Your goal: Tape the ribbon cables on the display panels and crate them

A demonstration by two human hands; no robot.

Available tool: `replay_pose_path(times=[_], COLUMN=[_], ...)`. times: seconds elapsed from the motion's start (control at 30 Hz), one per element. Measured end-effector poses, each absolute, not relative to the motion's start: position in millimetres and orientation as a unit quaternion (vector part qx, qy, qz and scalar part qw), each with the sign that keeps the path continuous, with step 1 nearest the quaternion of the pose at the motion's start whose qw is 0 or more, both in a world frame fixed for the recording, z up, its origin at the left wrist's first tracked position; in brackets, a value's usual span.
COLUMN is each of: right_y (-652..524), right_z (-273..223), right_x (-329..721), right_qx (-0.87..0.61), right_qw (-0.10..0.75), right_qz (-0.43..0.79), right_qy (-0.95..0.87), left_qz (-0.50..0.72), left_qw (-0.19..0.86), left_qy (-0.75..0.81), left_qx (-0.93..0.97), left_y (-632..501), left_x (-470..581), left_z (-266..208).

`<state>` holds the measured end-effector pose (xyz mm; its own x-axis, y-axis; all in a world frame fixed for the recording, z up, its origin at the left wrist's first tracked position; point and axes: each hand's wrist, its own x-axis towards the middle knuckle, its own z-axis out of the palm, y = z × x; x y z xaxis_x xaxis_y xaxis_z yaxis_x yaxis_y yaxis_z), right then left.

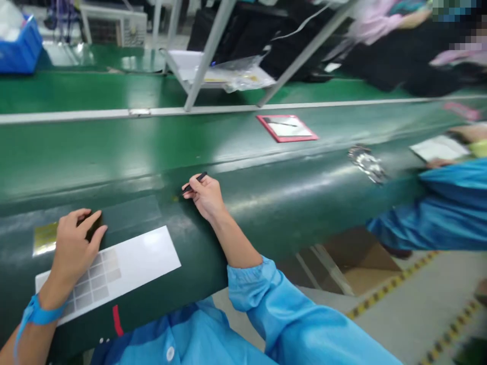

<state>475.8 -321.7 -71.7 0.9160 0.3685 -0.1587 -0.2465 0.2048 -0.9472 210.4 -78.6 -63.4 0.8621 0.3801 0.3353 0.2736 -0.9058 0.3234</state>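
My right hand (205, 195) is closed around a slim black pen-like tool (195, 183), held slanted just above the green mat; its exact kind is not clear. A tiny yellowish spot (175, 198) shows on the mat close to its lower end. My left hand (78, 241), wearing a blue wrist strap (43, 310), has its fingers curved and apart, with nothing visible in them. It rests at a clear strip (131, 213) and a gold film piece (44, 238), partly covering both. Below it lies a white sheet (152, 251) bearing a grid of greyish squares (97, 279), partly hidden by my wrist.
A pink-framed panel (287, 128) lies farther back, below a metal rack (211, 50). To the right, a silvery pile (367, 163) sits near a co-worker's blue sleeve (456, 203). A blue bin (19, 48) stands back left; a cardboard box (365, 253) is below the table edge.
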Motion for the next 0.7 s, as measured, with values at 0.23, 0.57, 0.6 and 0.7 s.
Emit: replay_pose_path(times=[0.23, 0.57, 0.6, 0.7], right_y=[-407, -494, -497, -498], right_z=[-84, -94, -94, -92], right_x=[514, 573, 576, 577], right_qx=[-0.546, -0.487, -0.478, -0.457], right_qw=[0.830, 0.850, 0.849, 0.839], right_qz=[0.108, -0.113, -0.138, -0.202], right_qy=[0.032, 0.168, 0.181, 0.213], left_qz=[0.182, 0.016, 0.021, 0.034], left_qw=[0.122, 0.120, 0.097, 0.059], left_qy=[0.259, -0.043, -0.047, -0.058], left_qx=[0.941, 0.992, 0.994, 0.996], left_y=[-100, -243, -255, -283], left_x=[218, 481, 523, 638], left_z=[-12, 95, 90, 55])
